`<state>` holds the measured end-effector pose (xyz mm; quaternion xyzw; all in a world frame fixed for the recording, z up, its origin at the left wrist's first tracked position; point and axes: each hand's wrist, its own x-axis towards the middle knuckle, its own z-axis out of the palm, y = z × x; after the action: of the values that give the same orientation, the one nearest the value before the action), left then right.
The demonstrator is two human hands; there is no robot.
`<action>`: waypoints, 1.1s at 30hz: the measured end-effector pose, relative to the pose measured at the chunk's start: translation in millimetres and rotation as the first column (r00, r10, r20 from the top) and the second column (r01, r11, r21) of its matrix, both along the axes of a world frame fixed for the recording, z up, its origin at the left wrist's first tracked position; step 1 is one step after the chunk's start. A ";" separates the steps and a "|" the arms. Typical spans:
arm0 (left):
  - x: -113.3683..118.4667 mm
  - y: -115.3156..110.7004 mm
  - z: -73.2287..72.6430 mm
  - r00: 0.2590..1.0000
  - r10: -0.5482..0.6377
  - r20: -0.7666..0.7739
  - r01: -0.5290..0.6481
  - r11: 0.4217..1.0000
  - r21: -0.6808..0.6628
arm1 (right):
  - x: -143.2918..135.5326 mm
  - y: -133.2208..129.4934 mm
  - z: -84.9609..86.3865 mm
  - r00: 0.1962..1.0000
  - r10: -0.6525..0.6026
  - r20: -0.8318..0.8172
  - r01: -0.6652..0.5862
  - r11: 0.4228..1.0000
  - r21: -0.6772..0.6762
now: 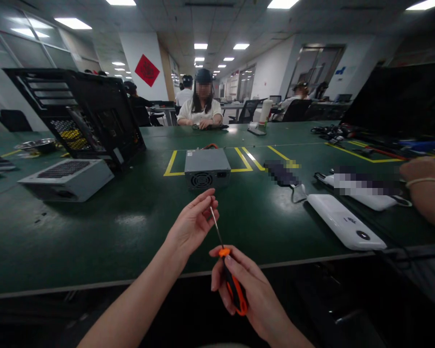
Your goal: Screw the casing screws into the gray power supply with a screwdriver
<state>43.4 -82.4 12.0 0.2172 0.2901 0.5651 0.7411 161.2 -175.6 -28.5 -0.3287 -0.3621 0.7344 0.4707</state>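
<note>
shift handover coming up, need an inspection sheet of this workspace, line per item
Surface: green tabletop, yellow tape outlines
Job's things: screwdriver, orange and black handle; silver power supply unit standing partly across a tape outline
Clutter: second power supply unit by the open black computer case; white device; metal bowl
Hands: right hand grips the handle; left hand is at the shaft's tip, and anything pinched there is too small to tell
Cables: dark tangle at the far right
Surroundings: person seated opposite; another person's forearm at right
</note>
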 end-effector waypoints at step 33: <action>12.9 -24.5 -0.9 0.956 0.025 0.294 0.048 0.970 -0.238 | -2.8 -6.8 -11.8 0.990 -0.089 0.112 0.084 0.995 0.049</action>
<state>56.3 -106.9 11.1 0.0402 0.2420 0.5470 0.8004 158.4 -182.4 -40.4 -0.3752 -0.3899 0.6852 0.4876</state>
